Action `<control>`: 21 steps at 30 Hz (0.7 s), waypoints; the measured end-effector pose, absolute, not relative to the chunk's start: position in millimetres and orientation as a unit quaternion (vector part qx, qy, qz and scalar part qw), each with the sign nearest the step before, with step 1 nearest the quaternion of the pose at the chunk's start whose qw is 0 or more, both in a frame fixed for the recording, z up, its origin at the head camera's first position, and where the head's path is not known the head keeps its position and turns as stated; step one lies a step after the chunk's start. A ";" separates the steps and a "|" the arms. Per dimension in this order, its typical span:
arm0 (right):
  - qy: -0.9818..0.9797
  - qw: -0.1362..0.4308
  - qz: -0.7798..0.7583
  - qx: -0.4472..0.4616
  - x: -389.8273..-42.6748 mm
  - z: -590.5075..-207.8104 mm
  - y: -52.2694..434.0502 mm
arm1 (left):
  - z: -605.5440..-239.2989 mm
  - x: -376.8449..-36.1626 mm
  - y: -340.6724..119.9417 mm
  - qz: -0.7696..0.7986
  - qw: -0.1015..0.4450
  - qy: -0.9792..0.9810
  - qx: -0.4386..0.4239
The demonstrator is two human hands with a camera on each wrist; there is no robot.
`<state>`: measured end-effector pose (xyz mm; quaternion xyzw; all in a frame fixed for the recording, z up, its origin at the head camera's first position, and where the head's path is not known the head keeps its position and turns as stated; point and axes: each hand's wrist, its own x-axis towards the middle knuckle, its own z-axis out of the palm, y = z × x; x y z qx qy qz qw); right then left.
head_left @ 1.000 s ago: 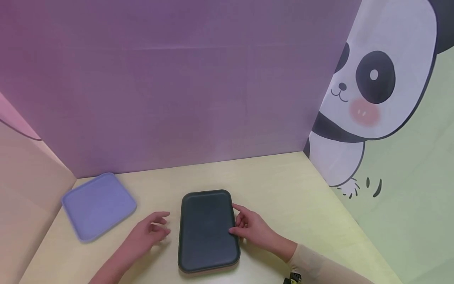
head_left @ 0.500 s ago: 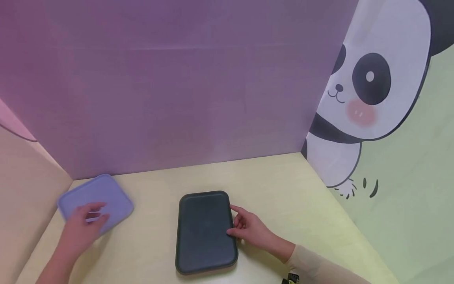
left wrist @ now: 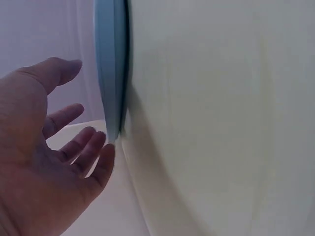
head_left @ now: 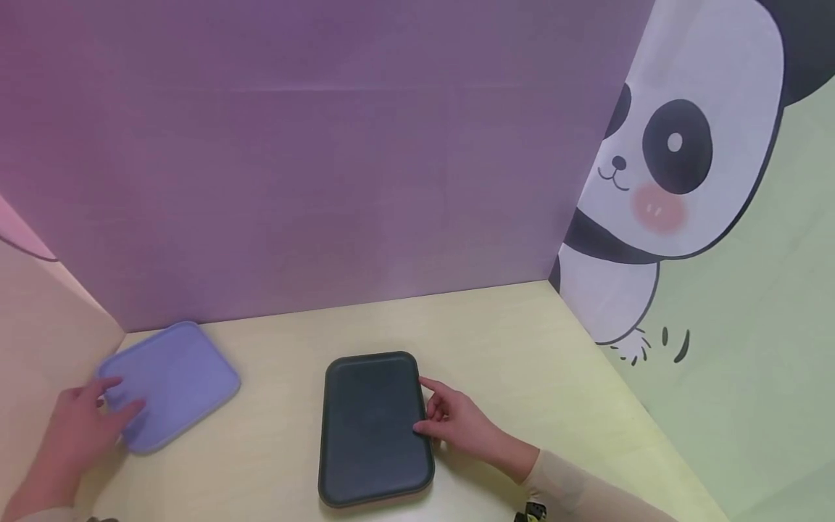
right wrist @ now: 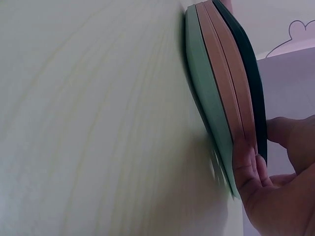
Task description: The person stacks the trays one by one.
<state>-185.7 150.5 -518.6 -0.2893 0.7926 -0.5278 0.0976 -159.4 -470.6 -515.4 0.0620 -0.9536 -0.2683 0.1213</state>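
Observation:
A stack of several rounded rectangular trays lies in the middle of the table, its dark tray (head_left: 372, 428) on top. In the right wrist view, pink-orange trays (right wrist: 219, 64) sit between the dark one and a light green tray (right wrist: 201, 73) at the bottom. My right hand (head_left: 470, 428) holds the stack's right side, thumb over the top rim and fingers against the side. A periwinkle tray (head_left: 179, 384) lies at the table's left. Over its left edge reaches my left hand (head_left: 81, 428), fingers spread; in the left wrist view the fingertips are right by the tray's rim (left wrist: 110, 64).
The pale wooden table (head_left: 274, 406) meets a purple back wall (head_left: 339, 181). A beige wall (head_left: 46, 341) stands close on the left, next to the periwinkle tray. On the right is a green wall (head_left: 757, 362) with a panda picture (head_left: 717, 58).
My left hand has moved left from beside the tray stack, across the periwinkle tray to its left edge. My right hand stays at the stack. The head view has shifted slightly.

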 end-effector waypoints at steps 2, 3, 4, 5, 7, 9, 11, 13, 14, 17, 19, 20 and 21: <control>0.792 0.102 -0.530 -0.286 -185.3 -517.5 149.9 | -518.7 -160.6 -477.3 -0.270 0.092 -0.956 0.070; 0.793 0.106 -0.530 -0.280 -185.0 -517.0 149.3 | -519.8 -161.4 -480.4 -0.273 0.077 -0.956 0.072; 0.795 0.118 -0.533 -0.264 -182.4 -510.4 147.2 | -521.4 -162.4 -483.1 -0.273 0.068 -0.957 0.072; 0.796 0.129 -0.537 -0.248 -180.7 -506.1 146.3 | -522.9 -163.8 -485.7 -0.273 0.063 -0.957 0.069; 0.802 0.136 -0.534 -0.230 -180.6 -505.7 144.7 | -525.3 -166.0 -490.9 -0.277 0.052 -0.957 0.064; 0.806 0.139 -0.530 -0.221 -180.8 -506.0 143.5 | -527.4 -167.3 -495.0 -0.276 0.051 -0.958 0.056; 0.810 0.139 -0.526 -0.219 -181.5 -507.9 143.0 | -528.4 -167.5 -497.9 -0.275 0.050 -0.959 0.050; 0.812 0.137 -0.523 -0.221 -182.1 -509.5 142.9 | -528.9 -167.3 -500.1 -0.281 0.049 -0.958 0.039; 0.812 0.137 -0.523 -0.221 -182.2 -509.9 143.0 | -529.2 -167.2 -500.9 -0.284 0.050 -0.957 0.033; 0.813 0.135 -0.520 -0.224 -181.9 -510.0 143.1 | -529.1 -167.1 -503.1 -0.301 0.049 -0.952 0.020; 0.812 0.135 -0.521 -0.226 -181.5 -509.1 143.3 | -529.1 -167.4 -504.9 -0.305 0.047 -0.951 0.015; 0.812 0.135 -0.521 -0.226 -181.3 -508.9 143.2 | -528.9 -167.8 -505.9 -0.305 0.046 -0.951 0.013; 0.812 0.135 -0.520 -0.226 -181.1 -508.5 143.1 | -527.7 -167.4 -505.9 -0.304 0.041 -0.952 0.015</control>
